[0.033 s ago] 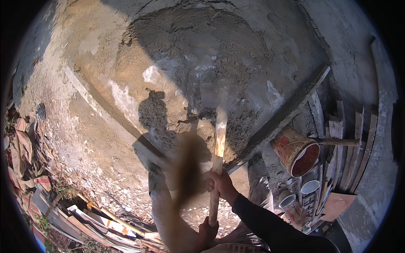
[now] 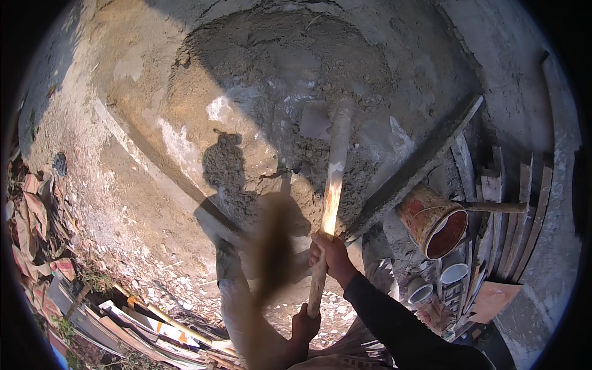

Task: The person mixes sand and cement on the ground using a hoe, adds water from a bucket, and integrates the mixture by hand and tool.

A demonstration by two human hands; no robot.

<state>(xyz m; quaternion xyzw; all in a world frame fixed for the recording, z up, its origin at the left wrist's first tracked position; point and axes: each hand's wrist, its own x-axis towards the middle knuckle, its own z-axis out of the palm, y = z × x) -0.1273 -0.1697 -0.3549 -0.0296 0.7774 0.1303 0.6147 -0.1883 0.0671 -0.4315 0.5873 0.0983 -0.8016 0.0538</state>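
Note:
Both my hands grip the long wooden handle [image 2: 332, 197] of what looks like a hoe. My right hand [image 2: 336, 254], in a dark sleeve, is wrapped round the middle of the shaft. Lower down, near the butt end, my left hand [image 2: 304, 325] is closed on it. The handle's far end is coated in grey and reaches into a heap of wet mortar [image 2: 246, 52]. Beside that end shows a flat grey patch, seemingly the blade; its outline is hard to make out.
Two boards [image 2: 425, 161] [image 2: 139, 151] flank the mortar in a V. At right stand a rusty bucket [image 2: 414, 213], small white pails [image 2: 454, 273] and several planks [image 2: 524, 216]. Scrap wood [image 2: 142, 327] lies lower left. A brown blur [image 2: 274, 253] hides part of the middle.
The handle's far end has swung right and farther away. My right hand has moved slightly right and up, and my left hand has risen a little with the shaft.

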